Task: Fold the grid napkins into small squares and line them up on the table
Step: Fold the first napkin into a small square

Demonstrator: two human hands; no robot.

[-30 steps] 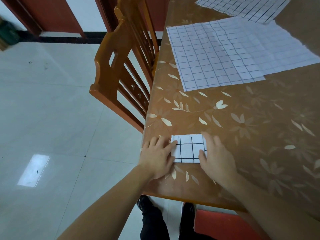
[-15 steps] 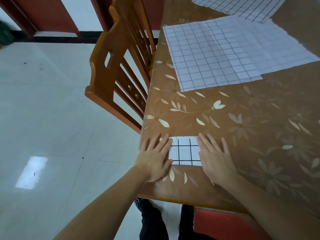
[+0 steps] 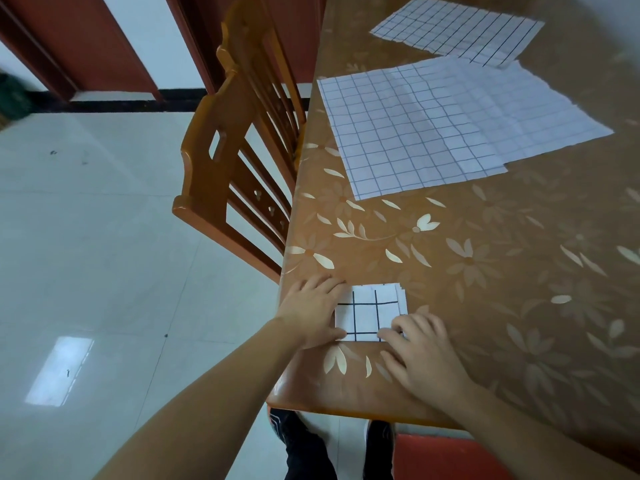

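Since the earlier frame the right hand (image 3: 424, 355) has drawn back from the square's right edge to its near right corner, its fingers now curled; the left hand (image 3: 311, 311) has stayed flat along the left edge. The folded napkin (image 3: 369, 313), a small white square with a bold black grid, lies on the table (image 3: 485, 289) near the near left corner, between the two hands. The left hand lies open, palm down, its fingers overlapping the square's left margin and pressing rather than gripping. The right hand's bent fingertips (image 3: 394, 332) rest on the near right corner; whether they pinch the layers or only press them cannot be told. Stacked layer edges show along the square's right side.

The square sits close to the table's left edge and a little in from the near edge. To its right and beyond it the flower-patterned tabletop is bare as far as two unfolded grid napkins (image 3: 433, 133), which overlap one another at mid-table. A third unfolded sheet (image 3: 460, 29) lies farther back, apart from that pair. A wooden chair (image 3: 239, 161) stands against the table's left edge, level with the unfolded napkins.
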